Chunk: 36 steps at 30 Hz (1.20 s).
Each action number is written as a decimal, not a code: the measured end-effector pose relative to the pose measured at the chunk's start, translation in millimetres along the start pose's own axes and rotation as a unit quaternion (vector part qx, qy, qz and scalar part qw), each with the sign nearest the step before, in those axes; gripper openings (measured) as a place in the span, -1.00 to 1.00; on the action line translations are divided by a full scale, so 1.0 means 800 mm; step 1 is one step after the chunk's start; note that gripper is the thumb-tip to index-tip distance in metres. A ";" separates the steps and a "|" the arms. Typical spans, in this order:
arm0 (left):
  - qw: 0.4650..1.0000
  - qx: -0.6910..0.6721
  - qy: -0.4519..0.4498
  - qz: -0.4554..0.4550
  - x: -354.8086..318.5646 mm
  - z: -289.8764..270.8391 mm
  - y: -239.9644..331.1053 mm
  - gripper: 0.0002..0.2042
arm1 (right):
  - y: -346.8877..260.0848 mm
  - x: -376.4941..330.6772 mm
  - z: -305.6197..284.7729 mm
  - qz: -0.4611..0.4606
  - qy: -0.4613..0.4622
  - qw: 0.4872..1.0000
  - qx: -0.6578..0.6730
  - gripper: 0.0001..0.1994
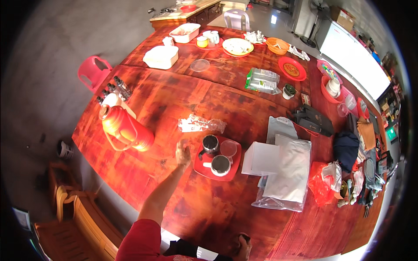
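My left hand (183,153) reaches over the table, just left of a red square tray (204,172). Its fingers look loosely apart, with nothing visible in them. On the tray stand a dark mug (210,144) and a white mug (220,165), both dark on top, beside a clear round lid (228,148). Beyond the hand lies crumpled clear plastic (201,124). Near the table's front edge, my right hand (244,249) is closed around a small dark thing that I cannot make out.
A red thermos jug (127,129) stands at left by several small dark bottles (117,89). Right of the tray lie a white box (261,158) and plastic-wrapped packets (287,172). Bowls and plates (237,46) line the far side. A wooden bench (80,222) flanks the table.
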State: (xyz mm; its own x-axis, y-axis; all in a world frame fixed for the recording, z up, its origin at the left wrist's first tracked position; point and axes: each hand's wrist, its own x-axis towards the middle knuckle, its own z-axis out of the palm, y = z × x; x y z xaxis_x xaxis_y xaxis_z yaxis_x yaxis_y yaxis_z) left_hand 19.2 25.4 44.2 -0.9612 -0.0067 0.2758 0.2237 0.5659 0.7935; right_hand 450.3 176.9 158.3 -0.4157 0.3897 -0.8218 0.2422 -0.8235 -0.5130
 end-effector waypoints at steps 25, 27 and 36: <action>0.956 0.211 -0.166 0.118 -0.042 -0.063 -0.118 -0.82 | 0.061 0.044 0.084 -0.029 0.045 0.994 -0.096 -0.79; 0.952 0.184 -0.185 0.162 -0.076 -0.086 -0.127 -0.86 | 0.060 0.042 0.101 -0.032 0.010 0.993 -0.114 -0.80; 0.974 0.077 -0.212 -0.015 -0.248 -0.188 -0.036 -0.80 | 0.056 0.039 0.139 -0.129 -0.114 0.943 -0.286 -0.86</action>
State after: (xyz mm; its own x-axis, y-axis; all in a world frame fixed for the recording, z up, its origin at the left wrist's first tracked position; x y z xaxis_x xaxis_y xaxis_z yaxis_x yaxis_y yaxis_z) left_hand 227.9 -113.9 48.2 -0.9544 0.2976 -0.0210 0.1993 0.6884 0.6974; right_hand 350.4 105.9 137.1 -0.6867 0.3947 -0.6105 0.5139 -0.3305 -0.7916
